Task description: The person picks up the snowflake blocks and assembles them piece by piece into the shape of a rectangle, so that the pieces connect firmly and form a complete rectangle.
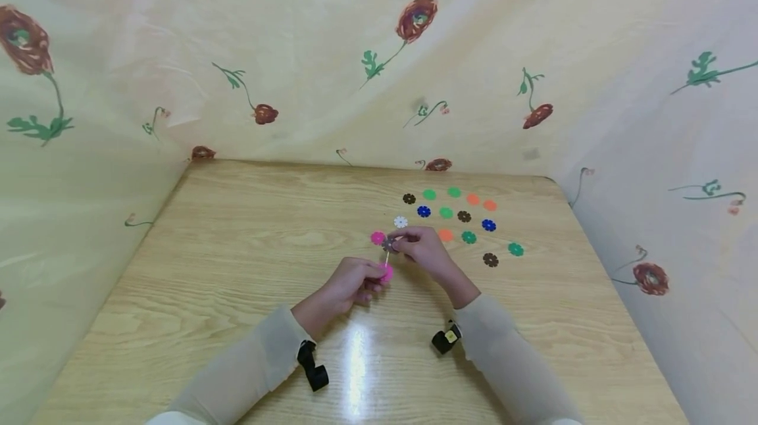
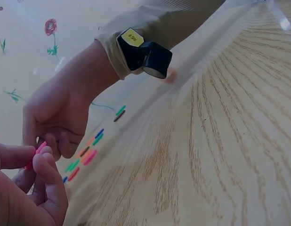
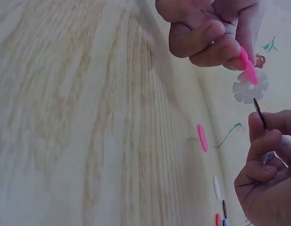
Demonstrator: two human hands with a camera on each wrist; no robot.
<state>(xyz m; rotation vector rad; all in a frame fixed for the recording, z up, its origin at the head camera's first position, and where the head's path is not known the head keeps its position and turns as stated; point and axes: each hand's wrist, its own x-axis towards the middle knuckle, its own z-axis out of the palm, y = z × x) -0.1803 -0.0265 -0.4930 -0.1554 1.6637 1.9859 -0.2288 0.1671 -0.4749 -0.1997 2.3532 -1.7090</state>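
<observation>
My left hand (image 1: 353,280) pinches a pink notched disc (image 1: 387,273) between thumb and finger, low over the table. A white notched disc (image 3: 243,95) stands edge-on in the head view, its upper edge crossing the pink one in the right wrist view. Just up and to the right, my right hand (image 1: 423,249) pinches a dark brown disc (image 3: 259,113) by its rim. The brown disc's edge is right at the white disc's lower edge. Beyond the fingers, another pink disc (image 1: 378,238) lies flat on the table.
On the wooden table (image 1: 249,234), several loose discs lie beyond and right of my hands, among them a white one (image 1: 401,222), a blue one (image 1: 488,225) and a green one (image 1: 516,249). A flower-printed sheet (image 1: 308,70) hangs around the back and sides.
</observation>
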